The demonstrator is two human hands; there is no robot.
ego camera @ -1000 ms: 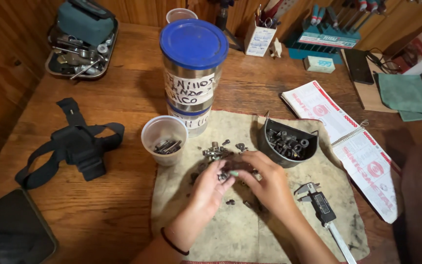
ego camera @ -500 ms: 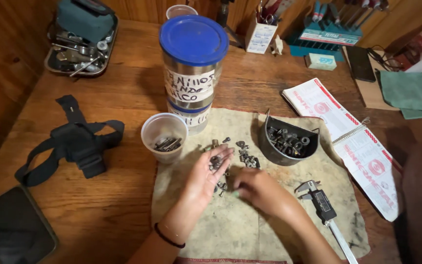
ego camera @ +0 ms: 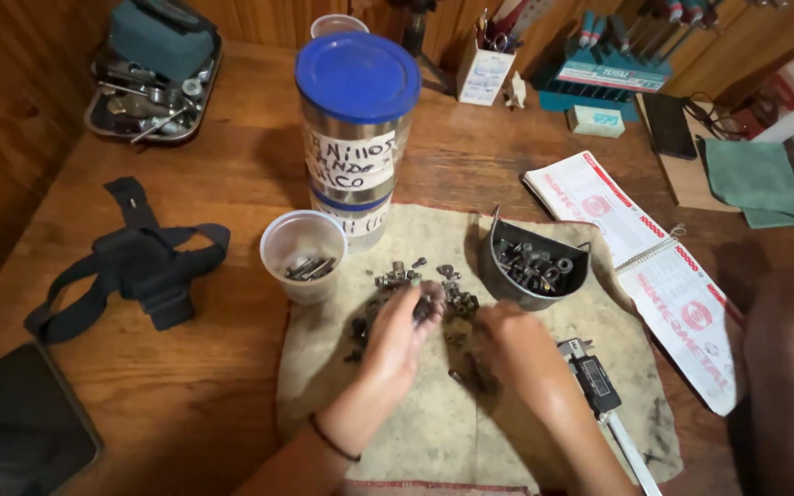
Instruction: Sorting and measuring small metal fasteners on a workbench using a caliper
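Head view: your left hand pinches one small dark bolt at its fingertips above the scattered pile of nuts and bolts on the stained cloth. Your right hand rests curled beside it; I cannot tell its grip. Nearby stand one plastic cup, one half-round metal tray and two stacked tins.

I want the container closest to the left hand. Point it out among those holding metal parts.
The clear plastic cup, just left of the cloth, beside the left hand. The dark half-round bowl sits nearer the right hand.
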